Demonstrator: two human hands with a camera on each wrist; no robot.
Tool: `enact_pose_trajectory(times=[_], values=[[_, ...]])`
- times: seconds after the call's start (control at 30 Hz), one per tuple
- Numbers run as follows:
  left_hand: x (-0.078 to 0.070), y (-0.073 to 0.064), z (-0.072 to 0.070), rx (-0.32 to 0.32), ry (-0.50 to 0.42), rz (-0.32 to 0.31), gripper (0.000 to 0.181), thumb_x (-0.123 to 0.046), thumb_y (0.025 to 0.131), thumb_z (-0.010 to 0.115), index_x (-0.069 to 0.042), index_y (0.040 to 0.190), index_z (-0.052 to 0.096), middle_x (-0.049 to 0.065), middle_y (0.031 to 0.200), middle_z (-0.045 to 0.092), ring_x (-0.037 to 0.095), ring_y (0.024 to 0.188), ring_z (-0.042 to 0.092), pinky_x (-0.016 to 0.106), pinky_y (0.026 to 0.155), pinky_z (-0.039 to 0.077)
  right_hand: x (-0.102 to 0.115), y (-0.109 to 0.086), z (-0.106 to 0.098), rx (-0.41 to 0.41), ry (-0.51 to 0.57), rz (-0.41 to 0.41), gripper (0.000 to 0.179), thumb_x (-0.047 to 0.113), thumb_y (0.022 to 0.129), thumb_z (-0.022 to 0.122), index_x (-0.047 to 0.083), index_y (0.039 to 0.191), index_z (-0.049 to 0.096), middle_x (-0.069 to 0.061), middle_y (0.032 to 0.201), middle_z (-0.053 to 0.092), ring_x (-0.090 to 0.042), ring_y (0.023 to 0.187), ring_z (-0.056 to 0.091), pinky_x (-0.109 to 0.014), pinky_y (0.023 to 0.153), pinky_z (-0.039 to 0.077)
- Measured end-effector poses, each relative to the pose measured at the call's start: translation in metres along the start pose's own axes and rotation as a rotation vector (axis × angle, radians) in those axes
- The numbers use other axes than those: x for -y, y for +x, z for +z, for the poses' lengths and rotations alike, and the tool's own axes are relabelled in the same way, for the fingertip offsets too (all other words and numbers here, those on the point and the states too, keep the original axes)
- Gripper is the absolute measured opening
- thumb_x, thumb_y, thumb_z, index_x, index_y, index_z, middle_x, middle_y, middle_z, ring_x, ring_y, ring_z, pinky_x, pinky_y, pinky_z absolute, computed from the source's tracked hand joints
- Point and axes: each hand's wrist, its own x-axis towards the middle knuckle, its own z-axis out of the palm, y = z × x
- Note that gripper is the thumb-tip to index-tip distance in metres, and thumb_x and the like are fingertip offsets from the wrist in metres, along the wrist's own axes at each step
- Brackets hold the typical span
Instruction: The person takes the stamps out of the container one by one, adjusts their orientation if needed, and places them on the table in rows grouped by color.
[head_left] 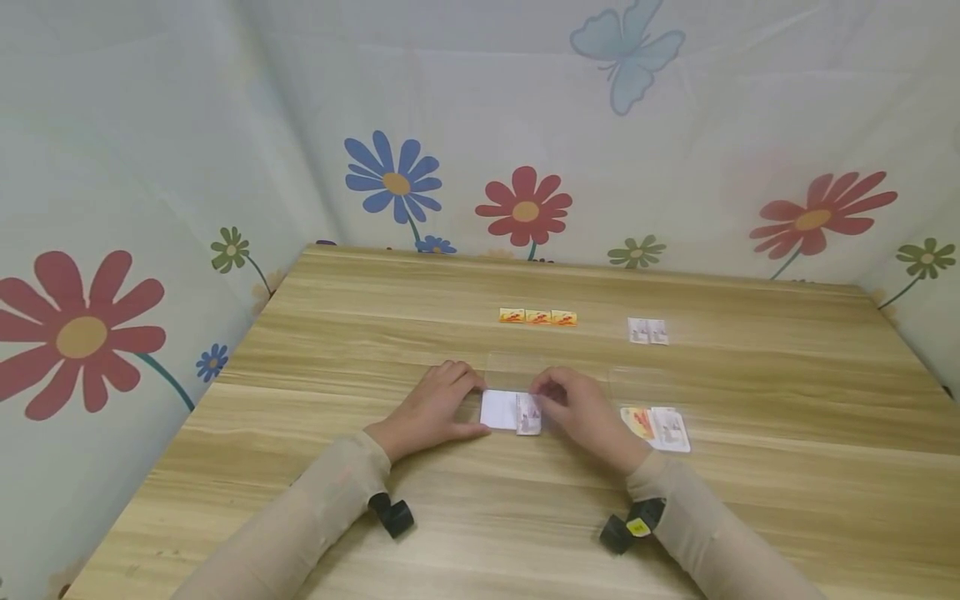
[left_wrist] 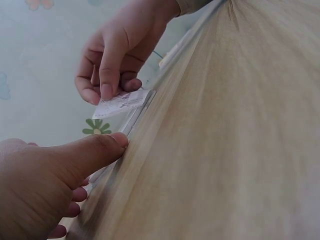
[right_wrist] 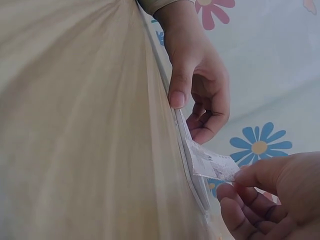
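A small white case (head_left: 498,410) lies on the table with a clear lid (head_left: 516,367) folded back from its far edge. My left hand (head_left: 435,408) holds its left end, thumb at the near corner and fingers at the far one. Between thumb and fingertips, my right hand (head_left: 581,412) pinches a pale printed stamp (right_wrist: 212,162) with perforated edges. That stamp lies over the right part of the case, its outer end tilted up in the right wrist view. In the left wrist view, the left thumb (left_wrist: 107,145) presses the case's near edge.
Right of my right hand lies a second white case (head_left: 667,447), lid back, bearing an orange stamp (head_left: 640,422) and a pale stamp (head_left: 671,427). Farther back are three orange stamps (head_left: 538,317) in a row and two pale stamps (head_left: 648,332) on the wooden table (head_left: 375,317).
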Motion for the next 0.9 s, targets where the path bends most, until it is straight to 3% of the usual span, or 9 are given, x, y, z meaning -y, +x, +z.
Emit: enact_pose_trajectory(times=[0.27, 0.5, 0.9], values=[[-0.001, 0.0, 0.0, 0.002, 0.005, -0.001, 0.055, -0.047, 0.075, 0.077, -0.01, 0.112, 0.061, 0.003, 0.109, 0.059, 0.021, 0.104, 0.054, 0.039, 0.096, 0.043, 0.0, 0.001, -0.005, 0.037, 0.091, 0.045, 0.008, 0.008, 0.089, 0.064, 0.012, 0.096, 0.066, -0.002, 0.094, 0.068, -0.013, 0.085, 0.059, -0.026, 0.076, 0.049], [-0.002, -0.001, -0.002, 0.004, 0.005, -0.009, 0.055, -0.046, 0.075, 0.077, -0.01, 0.112, 0.062, 0.003, 0.11, 0.059, 0.021, 0.104, 0.053, 0.04, 0.097, 0.043, 0.002, 0.002, -0.011, 0.076, 0.153, 0.066, 0.01, 0.01, 0.09, 0.063, 0.012, 0.099, 0.066, -0.003, 0.098, 0.068, -0.015, 0.091, 0.06, -0.03, 0.083, 0.05], [-0.004, 0.0, -0.002, 0.017, 0.006, -0.015, 0.055, -0.048, 0.076, 0.076, -0.01, 0.113, 0.061, 0.003, 0.112, 0.059, 0.021, 0.107, 0.053, 0.04, 0.1, 0.041, 0.003, 0.004, -0.029, 0.065, 0.115, 0.044, 0.012, 0.007, 0.09, 0.061, 0.008, 0.101, 0.066, -0.008, 0.1, 0.068, -0.018, 0.09, 0.06, -0.03, 0.081, 0.05]])
